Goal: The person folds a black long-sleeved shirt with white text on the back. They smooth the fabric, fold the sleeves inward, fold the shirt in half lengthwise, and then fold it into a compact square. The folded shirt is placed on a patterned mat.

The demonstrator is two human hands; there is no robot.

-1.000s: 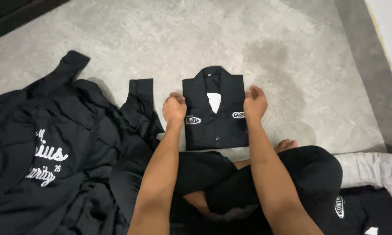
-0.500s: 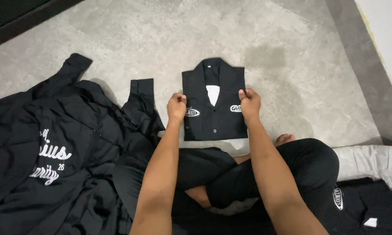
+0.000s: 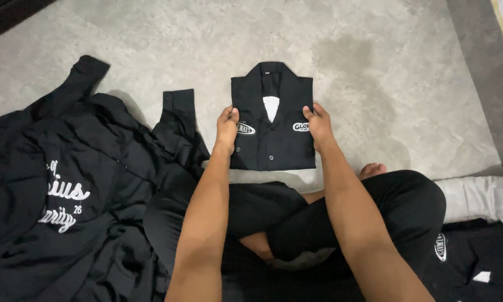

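A black button shirt (image 3: 273,142), folded into a neat rectangle with its collar at the far end, lies on the grey floor in front of my crossed legs. It has two white oval chest patches and a white tag at the neck. My left hand (image 3: 227,127) grips the folded shirt's left edge, fingers curled around it. My right hand (image 3: 319,125) grips the right edge the same way.
A heap of unfolded black shirts (image 3: 67,196) with white lettering spreads over the floor at my left, one sleeve (image 3: 179,109) reaching toward the folded shirt. At my right lie a white cloth (image 3: 480,198) and another black garment (image 3: 475,263). A darker strip (image 3: 486,67) runs along the right.
Both hands have slid from the top of the folded shirt to its side edges and closed on them. The view has shifted slightly, and the shirt appears a little farther from me.
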